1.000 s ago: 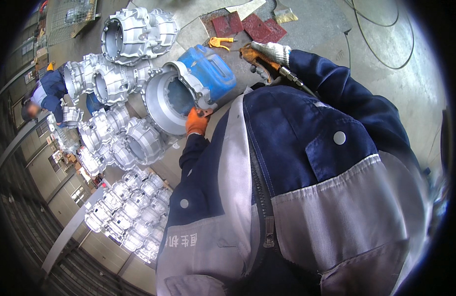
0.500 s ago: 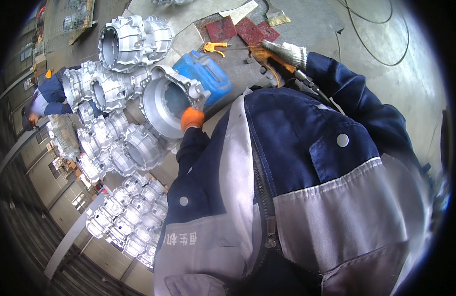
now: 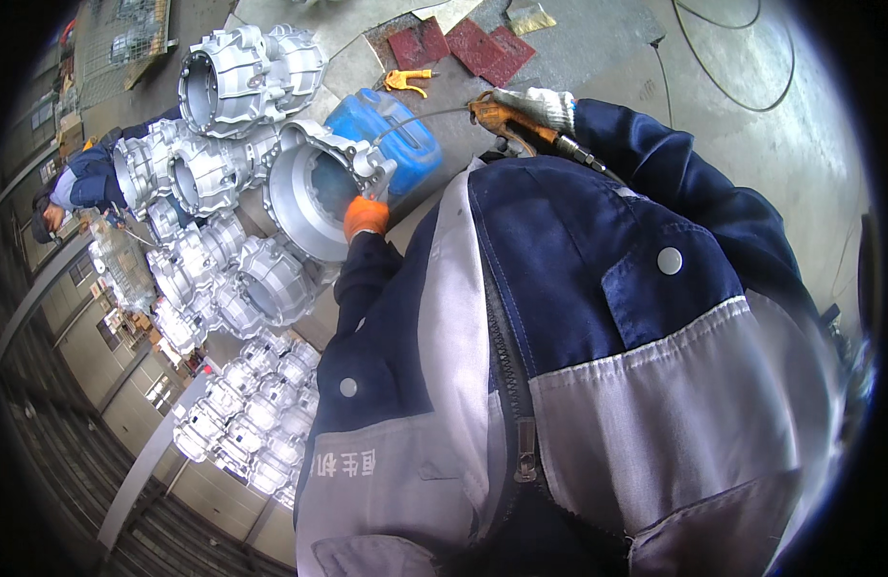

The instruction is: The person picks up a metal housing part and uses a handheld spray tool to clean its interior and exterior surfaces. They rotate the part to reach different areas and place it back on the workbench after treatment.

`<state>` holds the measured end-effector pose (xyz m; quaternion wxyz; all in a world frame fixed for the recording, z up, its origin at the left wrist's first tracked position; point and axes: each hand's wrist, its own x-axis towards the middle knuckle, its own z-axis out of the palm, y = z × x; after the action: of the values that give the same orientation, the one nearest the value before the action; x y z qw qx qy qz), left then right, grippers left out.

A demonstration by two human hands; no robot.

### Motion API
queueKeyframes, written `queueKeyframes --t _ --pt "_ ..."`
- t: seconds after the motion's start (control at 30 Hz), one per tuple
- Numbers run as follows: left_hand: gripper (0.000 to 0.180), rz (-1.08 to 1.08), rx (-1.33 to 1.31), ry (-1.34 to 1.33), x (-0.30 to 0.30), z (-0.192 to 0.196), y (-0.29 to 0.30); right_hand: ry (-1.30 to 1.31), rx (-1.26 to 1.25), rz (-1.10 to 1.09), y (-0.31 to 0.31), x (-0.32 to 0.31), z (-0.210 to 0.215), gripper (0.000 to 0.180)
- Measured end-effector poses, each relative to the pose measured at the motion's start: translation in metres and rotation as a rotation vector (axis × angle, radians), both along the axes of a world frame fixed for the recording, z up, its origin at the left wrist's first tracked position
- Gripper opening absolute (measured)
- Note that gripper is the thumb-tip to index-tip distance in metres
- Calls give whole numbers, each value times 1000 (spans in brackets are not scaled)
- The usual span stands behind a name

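Observation:
My left hand [image 3: 367, 216], in an orange glove, is closed on the near rim of a large silver cast-metal housing [image 3: 288, 207], whose wide round opening is turned toward me. In a white knitted glove, my right hand [image 3: 545, 108] grips an orange air blow gun [image 3: 506, 117] with a hose fitting at its rear. A long thin tube [image 3: 420, 118] runs from the gun across a blue plastic jerrycan [image 3: 405, 149]. Its end is at the housing's right-hand flange; I cannot tell whether it touches.
More silver housings [image 3: 227, 87] crowd the left, with further rows [image 3: 251, 413] below. Beyond the jerrycan lie a yellow blow gun [image 3: 405, 81] and dark red sheets [image 3: 487, 53]. A hose [image 3: 742, 104] curls on the floor at right. Another person [image 3: 88, 183] bends at far left.
The orange blow gun has moved left with my right hand, and its thin tube now reaches the housing's flange. My left hand stays on the rim. The view has shifted slightly.

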<state>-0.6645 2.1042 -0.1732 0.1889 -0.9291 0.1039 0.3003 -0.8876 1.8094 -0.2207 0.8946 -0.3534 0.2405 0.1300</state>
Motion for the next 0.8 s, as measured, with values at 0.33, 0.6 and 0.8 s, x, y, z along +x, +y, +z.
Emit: queueKeyframes --t 0.33,0.6,0.8 --pt "37 31 -17 -1 -4 7 -4 67 24 53 6 6 2 44" --pt "38 3 -4 -14 -1 2 0 111 4 66 6 7 9 43" --pt "37 14 -11 2 -3 7 -4 129 145 6 8 6 6 46"
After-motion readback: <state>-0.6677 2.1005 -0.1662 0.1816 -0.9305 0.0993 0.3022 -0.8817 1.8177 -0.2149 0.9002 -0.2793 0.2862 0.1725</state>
